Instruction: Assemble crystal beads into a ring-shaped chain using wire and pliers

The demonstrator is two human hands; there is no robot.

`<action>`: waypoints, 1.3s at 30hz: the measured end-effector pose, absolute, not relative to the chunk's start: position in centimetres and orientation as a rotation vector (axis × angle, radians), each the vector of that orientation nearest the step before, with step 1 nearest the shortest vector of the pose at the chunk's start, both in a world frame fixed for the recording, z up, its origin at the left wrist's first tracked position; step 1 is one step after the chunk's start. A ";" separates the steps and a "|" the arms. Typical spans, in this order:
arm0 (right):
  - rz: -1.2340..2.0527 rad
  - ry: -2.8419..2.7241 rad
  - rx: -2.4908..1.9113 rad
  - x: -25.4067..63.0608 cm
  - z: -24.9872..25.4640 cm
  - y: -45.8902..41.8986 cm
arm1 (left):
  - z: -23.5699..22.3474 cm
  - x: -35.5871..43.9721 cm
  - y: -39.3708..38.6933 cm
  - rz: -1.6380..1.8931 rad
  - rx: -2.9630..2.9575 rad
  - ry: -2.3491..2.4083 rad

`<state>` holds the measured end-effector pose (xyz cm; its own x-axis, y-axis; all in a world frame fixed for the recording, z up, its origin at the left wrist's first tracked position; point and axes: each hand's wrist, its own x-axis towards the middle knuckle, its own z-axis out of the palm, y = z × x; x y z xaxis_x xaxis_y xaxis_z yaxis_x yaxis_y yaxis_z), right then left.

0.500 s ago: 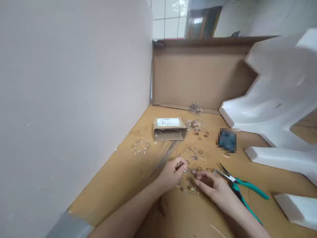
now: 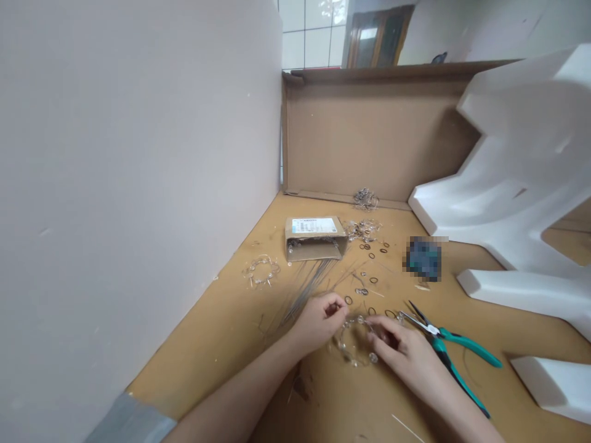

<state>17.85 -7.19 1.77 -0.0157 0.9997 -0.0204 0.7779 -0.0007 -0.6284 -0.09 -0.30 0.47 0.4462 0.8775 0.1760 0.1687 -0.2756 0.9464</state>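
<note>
A wire ring strung with clear beads [image 2: 361, 320] hangs between my two hands, tilted up from the tabletop. My left hand [image 2: 323, 317] is closed, thumb and fingertips pinching its left side. At its right side my right hand [image 2: 402, 346] grips it between curled fingers and thumb. Just beyond the right hand lie long-nose pliers [image 2: 434, 332] with green handles, their jaws parted. Small dark rings [image 2: 348, 300] are scattered past my fingertips. Thin grey wires [image 2: 310, 288] lie bundled behind my left hand.
A small open cardboard box [image 2: 315, 227] stands farther back, with piles of beaded wire pieces [image 2: 365, 230] beside it. Another beaded ring [image 2: 262, 271] lies at left. White foam [image 2: 508, 166] borders the right, a pale wall [image 2: 138, 154] the left, and a cardboard panel [image 2: 369, 135] the back.
The beaded ring has turned and opened into a clearer loop, its lower part a little nearer me. Both hands have kept nearly the same places.
</note>
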 end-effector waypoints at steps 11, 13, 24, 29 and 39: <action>0.725 -1.842 -1.690 18.2 0.8 -7.0 | 1.9 -0.6 0.0 0.773 1.385 0.804; 0.762 -1.825 -1.678 18.4 0.5 -6.9 | 1.9 -0.5 -0.1 0.727 1.333 0.789; 0.739 -1.722 -1.717 18.8 0.2 -6.8 | 1.4 -0.4 -0.7 0.721 1.458 0.766; 0.699 -1.703 -1.732 18.7 0.3 -6.9 | 1.7 -0.2 -1.4 0.721 1.543 0.700; 0.740 -1.627 -1.720 18.5 1.0 -7.0 | 1.9 -0.5 -1.2 0.816 1.727 0.739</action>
<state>18.46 -6.97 1.01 0.0704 0.9970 0.0325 0.6306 -0.0193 -0.7758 -0.46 -1.24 1.93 0.5783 0.7979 0.1701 0.0901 -0.2698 0.9587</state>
